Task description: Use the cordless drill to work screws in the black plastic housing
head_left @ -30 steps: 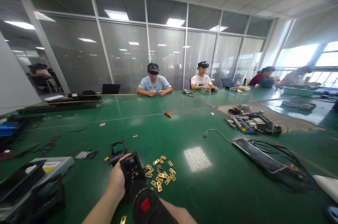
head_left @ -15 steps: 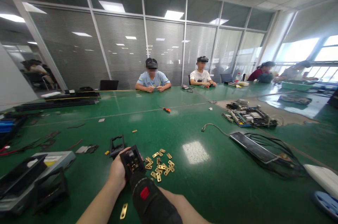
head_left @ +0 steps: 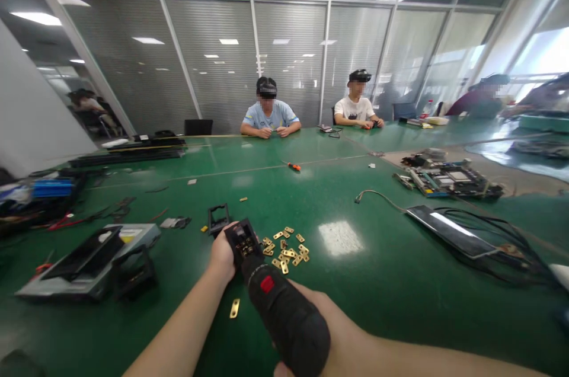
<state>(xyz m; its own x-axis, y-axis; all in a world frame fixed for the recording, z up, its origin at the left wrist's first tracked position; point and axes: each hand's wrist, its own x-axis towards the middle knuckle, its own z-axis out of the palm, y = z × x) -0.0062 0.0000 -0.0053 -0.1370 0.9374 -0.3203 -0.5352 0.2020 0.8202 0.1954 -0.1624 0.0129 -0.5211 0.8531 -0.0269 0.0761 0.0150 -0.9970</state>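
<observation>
My left hand [head_left: 221, 255] grips a small black plastic housing [head_left: 242, 240] with brass contacts inside, held just above the green table [head_left: 364, 282]. My right hand [head_left: 338, 329] is wrapped round a black electric screwdriver [head_left: 284, 315] with a red button, its tip pointing into the housing. A pile of several small brass plates [head_left: 288, 248] lies just right of the housing. One loose brass plate [head_left: 234, 308] lies under my left forearm. A black plastic frame [head_left: 217, 218] stands just behind my left hand.
A grey metal unit with black parts [head_left: 95, 261] lies at left. At right are a flat black panel with cables [head_left: 451, 232] and circuit boards [head_left: 451, 180]. An orange screwdriver [head_left: 293, 166] lies mid-table. Two people [head_left: 270, 113] sit opposite, others at far right.
The view has swung and dipped, so my arms and the screwdriver reach further into the picture. Both hands keep the same grip on housing and screwdriver.
</observation>
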